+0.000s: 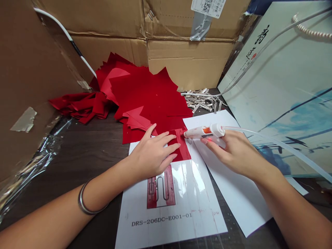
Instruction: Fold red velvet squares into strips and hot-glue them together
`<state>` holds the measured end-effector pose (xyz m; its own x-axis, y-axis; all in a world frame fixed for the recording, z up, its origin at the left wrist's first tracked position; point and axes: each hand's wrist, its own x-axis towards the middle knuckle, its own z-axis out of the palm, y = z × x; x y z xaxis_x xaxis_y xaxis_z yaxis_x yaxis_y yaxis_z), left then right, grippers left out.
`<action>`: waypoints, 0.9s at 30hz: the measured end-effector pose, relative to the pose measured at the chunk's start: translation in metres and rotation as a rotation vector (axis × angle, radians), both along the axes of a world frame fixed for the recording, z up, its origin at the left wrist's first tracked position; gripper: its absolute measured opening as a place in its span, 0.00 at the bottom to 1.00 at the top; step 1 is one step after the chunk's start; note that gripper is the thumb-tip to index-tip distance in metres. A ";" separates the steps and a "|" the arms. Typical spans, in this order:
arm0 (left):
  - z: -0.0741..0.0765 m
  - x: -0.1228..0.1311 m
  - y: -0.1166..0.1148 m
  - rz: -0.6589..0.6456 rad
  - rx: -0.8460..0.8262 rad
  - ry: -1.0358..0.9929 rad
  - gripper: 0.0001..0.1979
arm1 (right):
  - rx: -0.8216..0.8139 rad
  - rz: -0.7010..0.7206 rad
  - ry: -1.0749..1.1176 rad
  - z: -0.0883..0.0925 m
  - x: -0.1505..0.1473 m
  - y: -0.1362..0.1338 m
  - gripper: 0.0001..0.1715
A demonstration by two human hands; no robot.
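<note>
The person's left hand (151, 154) lies flat on a small piece of red paper (183, 148), its fingers spread slightly and pressing down without gripping, apparently to keep the thin piece from sliding. The piece sits on a glossy white printed sheet (168, 207), near that sheet's far edge, and a strip of slightly lighter red crosses it just beyond the fingertips. The right hand (230, 152) curls firmly around the grip of a white and orange hot glue gun (204, 132), with the forefinger stretched forward along its underside; held sideways this way, the nozzle is aimed across at the red piece, its tip right at the strip, though whether it touches cannot be told. A clear cord (259, 136) trails away to the right, over a second white sheet (233, 186) that keeps the gun's side of the work raised off the dark wooden table (85, 141). Along the table's far edge, against a cardboard box wall (186, 65), lie a fanned heap of red paper squares (147, 93) and a pile of metal hair clips (203, 101), both within easy reach.
</note>
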<state>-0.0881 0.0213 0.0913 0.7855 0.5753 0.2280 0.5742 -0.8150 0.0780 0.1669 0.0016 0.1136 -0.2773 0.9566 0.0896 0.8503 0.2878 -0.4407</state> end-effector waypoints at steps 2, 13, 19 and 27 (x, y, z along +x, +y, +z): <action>0.000 0.000 0.000 -0.001 -0.006 0.000 0.16 | -0.008 0.017 0.036 0.000 -0.003 0.000 0.17; 0.001 0.001 0.000 0.008 -0.030 0.019 0.16 | 0.011 0.150 0.010 0.008 0.004 -0.006 0.13; 0.000 0.000 0.001 0.003 -0.024 0.015 0.16 | 0.054 0.186 0.031 0.011 0.012 -0.006 0.11; 0.001 0.000 -0.001 0.014 -0.052 0.000 0.14 | -0.023 0.251 0.028 0.019 0.014 -0.010 0.13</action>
<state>-0.0883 0.0207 0.0920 0.7773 0.5973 0.1978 0.5855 -0.8017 0.1200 0.1810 -0.0086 0.1323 -0.5039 0.8601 0.0799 0.7410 0.4779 -0.4716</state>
